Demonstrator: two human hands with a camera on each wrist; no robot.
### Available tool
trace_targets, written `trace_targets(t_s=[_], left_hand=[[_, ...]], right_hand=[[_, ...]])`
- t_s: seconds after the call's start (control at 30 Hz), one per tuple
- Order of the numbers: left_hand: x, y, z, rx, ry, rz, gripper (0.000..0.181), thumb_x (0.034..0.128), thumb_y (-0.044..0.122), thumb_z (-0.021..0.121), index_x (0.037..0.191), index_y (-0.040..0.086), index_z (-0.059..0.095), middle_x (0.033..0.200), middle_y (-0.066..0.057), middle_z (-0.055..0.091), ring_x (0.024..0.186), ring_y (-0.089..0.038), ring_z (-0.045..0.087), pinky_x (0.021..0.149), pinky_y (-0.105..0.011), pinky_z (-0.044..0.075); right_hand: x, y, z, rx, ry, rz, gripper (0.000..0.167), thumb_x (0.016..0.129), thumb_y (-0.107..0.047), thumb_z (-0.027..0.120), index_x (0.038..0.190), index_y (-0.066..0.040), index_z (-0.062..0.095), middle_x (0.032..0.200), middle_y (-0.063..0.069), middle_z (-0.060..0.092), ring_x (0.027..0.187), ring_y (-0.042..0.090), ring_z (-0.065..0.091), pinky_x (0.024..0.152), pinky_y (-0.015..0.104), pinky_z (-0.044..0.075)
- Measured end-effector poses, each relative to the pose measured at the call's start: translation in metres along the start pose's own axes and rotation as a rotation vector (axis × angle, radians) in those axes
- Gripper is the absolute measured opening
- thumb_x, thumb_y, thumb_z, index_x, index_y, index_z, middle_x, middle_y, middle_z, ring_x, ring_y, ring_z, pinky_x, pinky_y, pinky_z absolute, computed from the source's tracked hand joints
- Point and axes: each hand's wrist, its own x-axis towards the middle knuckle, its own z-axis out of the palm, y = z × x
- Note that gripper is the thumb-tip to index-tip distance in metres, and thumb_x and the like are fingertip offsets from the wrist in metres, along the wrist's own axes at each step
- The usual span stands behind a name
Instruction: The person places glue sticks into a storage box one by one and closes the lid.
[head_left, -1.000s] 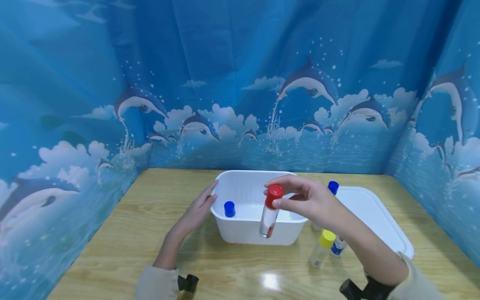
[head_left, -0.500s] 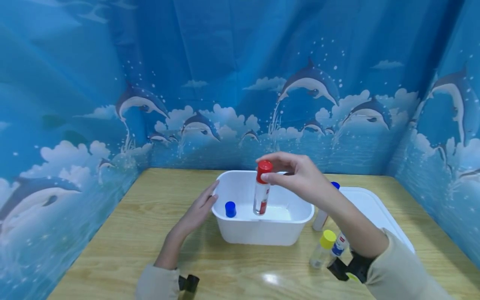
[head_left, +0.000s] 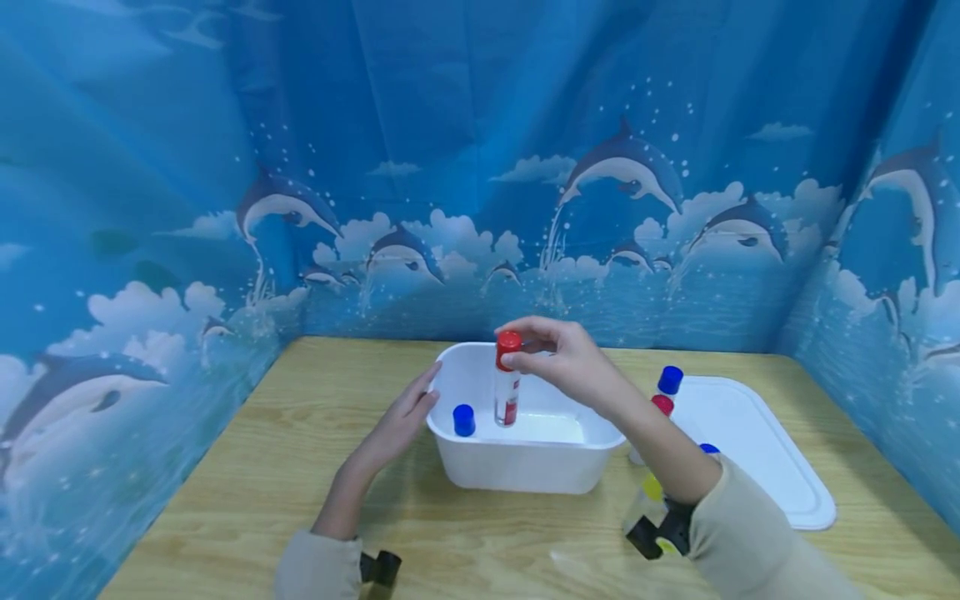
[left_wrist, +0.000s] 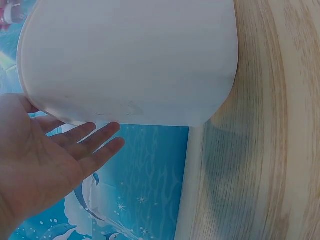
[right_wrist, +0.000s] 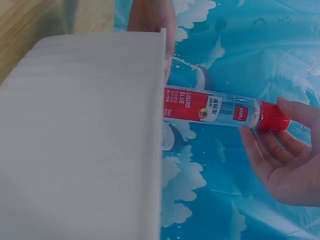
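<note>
My right hand pinches the red cap of an upright glue bottle over the white bin. In the right wrist view the bin wall hides the bottle's lower end, while the red label of the bottle shows beside the right hand. Inside the bin at the left stands a blue-capped item. My left hand rests against the bin's left side; in the left wrist view the left hand has its fingers extended along the bin.
Right of the bin stand a blue-capped bottle, a red-capped one and a yellow-capped one, partly behind my right arm. A white lid lies on the wooden table at the right. A dolphin-print curtain surrounds the table.
The right hand has carried the red-capped bottle from the bin's front edge leftward and back over the bin's inside, first rising, then lowering slightly. The left hand has stayed at the bin's side.
</note>
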Motion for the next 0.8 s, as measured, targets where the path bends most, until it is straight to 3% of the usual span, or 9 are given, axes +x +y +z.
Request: trace_targets(t_s=[0.37,0.7,0.8], left_hand=[[0.0,-0.001,0.0,-0.004,0.001,0.023,0.05,0.101,0.026,0.036,0.146,0.01,0.023,0.148,-0.015,0.023,0.131,-0.035,0.026,0.103,-0.049,0.027],[0.0,0.0,0.001,0.004,0.022,0.087,0.047,0.1007,0.017,0.037,0.144,0.002,0.025,0.145,-0.02,0.025,0.127,-0.038,0.031,0.102,-0.049,0.029],[-0.001,0.001,0.001,0.0,0.026,0.082,0.047,0.1004,0.016,0.037,0.144,0.002,0.026,0.145,-0.02,0.026,0.126,-0.038,0.032,0.102,-0.049,0.03]], right_hand=[[0.017,0.03,0.019,0.052,-0.008,0.152,0.033,0.084,-0.011,0.068,0.116,-0.008,0.061,0.104,0.008,0.062,0.095,0.021,0.06,0.082,0.041,0.05],[0.023,0.058,0.028,0.062,-0.052,0.159,0.031,0.084,-0.008,0.067,0.114,-0.001,0.062,0.101,0.008,0.063,0.092,0.022,0.06,0.081,0.038,0.051],[0.024,0.063,0.031,0.066,-0.068,0.161,0.029,0.083,-0.007,0.067,0.112,-0.001,0.063,0.099,0.008,0.064,0.09,0.021,0.061,0.079,0.037,0.052]])
